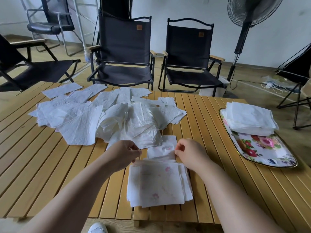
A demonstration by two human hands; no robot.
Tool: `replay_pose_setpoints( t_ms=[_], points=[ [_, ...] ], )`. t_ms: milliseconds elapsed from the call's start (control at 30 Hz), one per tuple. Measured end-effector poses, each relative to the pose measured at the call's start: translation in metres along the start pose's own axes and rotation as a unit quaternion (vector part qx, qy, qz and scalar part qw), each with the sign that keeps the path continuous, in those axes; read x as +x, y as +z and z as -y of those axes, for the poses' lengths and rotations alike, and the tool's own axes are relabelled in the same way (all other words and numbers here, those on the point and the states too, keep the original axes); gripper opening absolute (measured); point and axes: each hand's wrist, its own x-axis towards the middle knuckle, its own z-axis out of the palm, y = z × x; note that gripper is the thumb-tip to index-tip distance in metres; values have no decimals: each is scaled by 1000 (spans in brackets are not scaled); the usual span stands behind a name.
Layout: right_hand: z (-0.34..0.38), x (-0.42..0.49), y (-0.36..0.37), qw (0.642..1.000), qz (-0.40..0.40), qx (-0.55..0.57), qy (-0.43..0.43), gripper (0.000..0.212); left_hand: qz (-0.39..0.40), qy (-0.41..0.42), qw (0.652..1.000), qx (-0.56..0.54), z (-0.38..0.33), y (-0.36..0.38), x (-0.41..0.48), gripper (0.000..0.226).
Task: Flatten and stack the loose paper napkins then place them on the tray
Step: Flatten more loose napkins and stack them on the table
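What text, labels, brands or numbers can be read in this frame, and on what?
Nothing is readable in this view.
left chair patch, a brown tag on the backrest: too small to read.
right chair patch, a brown tag on the backrest: too small to read.
napkins: faint pink print, no words.
tray: flower pattern, no words.

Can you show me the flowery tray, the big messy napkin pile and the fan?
Flowered tray with gold rim [262,148]: head view, bare painted part.
Loose heap of white paper napkins [109,118]: head view, heap's middle.
Black standing fan [252,7]: head view, round grille.
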Motion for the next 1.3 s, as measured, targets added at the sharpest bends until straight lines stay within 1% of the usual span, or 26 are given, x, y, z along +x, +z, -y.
replay_pose_setpoints(
  t_ms=[67, 100, 200, 267, 333, 400, 467, 500, 533, 600, 633, 667, 733, 800, 900, 1000, 1067, 1167, 1300],
  points=[
    [5, -4, -9, 999, -23, 32, -19, 12, -12, 32, 999, -4, 0, 0, 1, 11],
    [9, -7, -15, 997, -40, 52, -31, 12, -16, 51, 999, -4, 0, 0, 0, 14],
    [23, -23, -36, 989, -67, 117, -60, 11, -26, 120, 992, 21, 0, 1, -2, 42],
    [30, -33, -44, 984, -62, 150, -72, 12, -33, 153, 987, 19, -2, 2, -4, 52],
    [34, -41, -48, 977, -40, 188, -90, 14, -38, 174, 984, 5, -5, 3, -5, 53],
    [36, -46, -51, 971, -22, 215, -104, 12, -44, 187, 981, -15, -8, 3, -6, 41],
    [37, -49, -55, 963, -4, 245, -108, 9, -50, 188, 980, -50, -11, 1, -8, 16],
    [37, -50, -57, 959, 12, 261, -108, 8, -46, 188, 979, -72, -12, 0, -8, 7],
    [36, -51, -59, 955, 32, 275, -106, 13, -36, 189, 977, -92, -13, -1, -10, 9],
    [35, -52, -61, 953, 61, 279, -101, 27, -7, 171, 975, -144, -15, -4, -14, 21],
    [34, -52, -62, 956, 69, 270, -97, 28, 7, 154, 974, -164, -16, -6, -16, 25],
    [33, -53, -63, 957, 78, 267, -86, 23, 25, 138, 974, -176, -15, -9, -19, 28],
    [30, -54, -65, 949, 114, 293, -37, 10, 78, 105, 973, -192, -16, -13, -24, 27],
    [25, -55, -66, 935, 172, 310, 14, 9, 127, 67, 973, -183, -16, -13, -28, 26],
    [23, -56, -67, 931, 265, 247, 46, 15, 161, 19, 981, -107, -14, -7, -31, 20],
    [22, -55, -62, 930, 312, 180, 72, 17, 164, 11, 985, -43, -10, 3, -29, 14],
    [21, -53, -56, 935, 317, 138, 84, 16, 155, 10, 988, 7, -7, 9, -26, 16],
    [22, -50, -47, 949, 293, 69, 90, 15, 140, 16, 985, 95, -5, 15, -21, 25],
    [23, -47, -40, 961, 260, -5, 100, 20, 120, 3, 979, 167, -6, 14, -18, 39]
  ],
)
